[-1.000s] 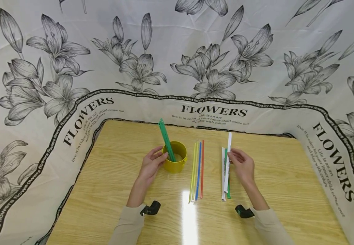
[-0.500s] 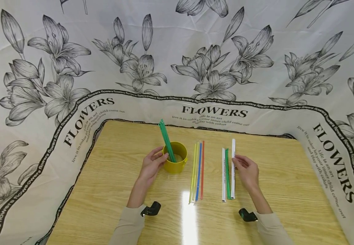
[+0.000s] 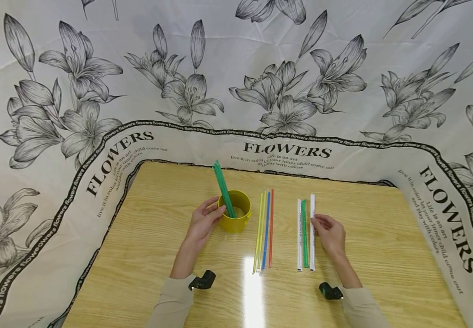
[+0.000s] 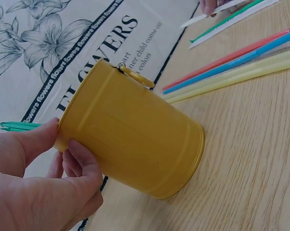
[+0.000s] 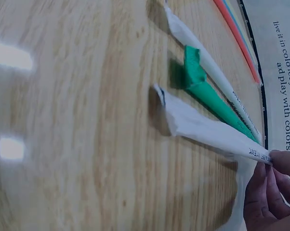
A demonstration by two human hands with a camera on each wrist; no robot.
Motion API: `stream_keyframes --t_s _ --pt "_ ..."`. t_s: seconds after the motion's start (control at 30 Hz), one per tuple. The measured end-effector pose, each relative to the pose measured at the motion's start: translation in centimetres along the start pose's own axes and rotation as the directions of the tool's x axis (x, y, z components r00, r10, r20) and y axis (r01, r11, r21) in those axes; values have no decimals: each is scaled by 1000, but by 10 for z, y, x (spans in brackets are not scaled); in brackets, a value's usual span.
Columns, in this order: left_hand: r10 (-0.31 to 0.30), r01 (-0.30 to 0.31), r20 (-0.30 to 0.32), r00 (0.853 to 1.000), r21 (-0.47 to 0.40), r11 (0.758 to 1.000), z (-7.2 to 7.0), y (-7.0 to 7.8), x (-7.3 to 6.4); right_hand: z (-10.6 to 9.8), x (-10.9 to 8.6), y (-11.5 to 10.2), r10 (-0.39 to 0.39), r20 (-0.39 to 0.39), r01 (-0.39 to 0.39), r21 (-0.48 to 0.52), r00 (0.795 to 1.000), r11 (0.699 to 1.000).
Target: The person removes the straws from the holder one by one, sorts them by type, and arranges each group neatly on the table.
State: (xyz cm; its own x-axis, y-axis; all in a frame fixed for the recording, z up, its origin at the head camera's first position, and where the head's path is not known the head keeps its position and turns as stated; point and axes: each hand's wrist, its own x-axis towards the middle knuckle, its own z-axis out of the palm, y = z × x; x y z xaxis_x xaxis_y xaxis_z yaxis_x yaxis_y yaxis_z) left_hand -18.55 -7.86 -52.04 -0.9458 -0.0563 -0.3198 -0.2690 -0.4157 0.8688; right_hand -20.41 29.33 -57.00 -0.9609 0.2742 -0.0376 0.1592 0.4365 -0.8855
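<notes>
Nearest to me, two pale sleeves (image 3: pixel 173 296) enter on the near side of the yellow cup (image 3: pixel 234 224), each with one of the black wrist cameras (image 3: pixel 204 279). The right hand (image 3: pixel 329 233), well to the cup's right, has its grip narrowed to a pinch on the outer white straw (image 3: pixel 312 209), whose near end I judge to rest on the bench (image 3: pixel 388 237). Between it and the cup, reading outward from the cup, lie yellow straws (image 3: pixel 257 232), a blue straw (image 3: pixel 266 232), a red straw (image 3: pixel 271 223), an inner white straw (image 3: pixel 299 246) and a green wrapped straw (image 3: pixel 305 241). The left hand (image 3: pixel 201 222), at the cup's left, keeps no gap in its grip: thumb at the rim, fingers against the wall, cup upright. Green straws (image 3: pixel 221 180) lean out over the cup's far-left rim. Beyond the cup hangs the printed cloth (image 3: pixel 289 157).

Risks, as I judge them: too tight a pinch could crease the paper; a sideways release could nudge the neighbouring green wrapper; a left-hand jerk could tip the cup and spill its leaning bundle.
</notes>
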Motion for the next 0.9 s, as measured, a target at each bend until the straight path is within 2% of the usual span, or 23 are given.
stream_keyframes --t_s 0.3,0.67,0.9 --pt "-4 4 -6 1000 -5 1000 0 -1 0 4 1 3 -28 3 28 -109 1000 994" --pt "-5 5 -4 1000 -2 1000 0 -1 1 6 4 1 -93 0 90 -247 996 965" --pt "-6 6 -5 1000 -3 1000 0 -1 1 6 5 -4 -110 -8 105 -242 994 965"
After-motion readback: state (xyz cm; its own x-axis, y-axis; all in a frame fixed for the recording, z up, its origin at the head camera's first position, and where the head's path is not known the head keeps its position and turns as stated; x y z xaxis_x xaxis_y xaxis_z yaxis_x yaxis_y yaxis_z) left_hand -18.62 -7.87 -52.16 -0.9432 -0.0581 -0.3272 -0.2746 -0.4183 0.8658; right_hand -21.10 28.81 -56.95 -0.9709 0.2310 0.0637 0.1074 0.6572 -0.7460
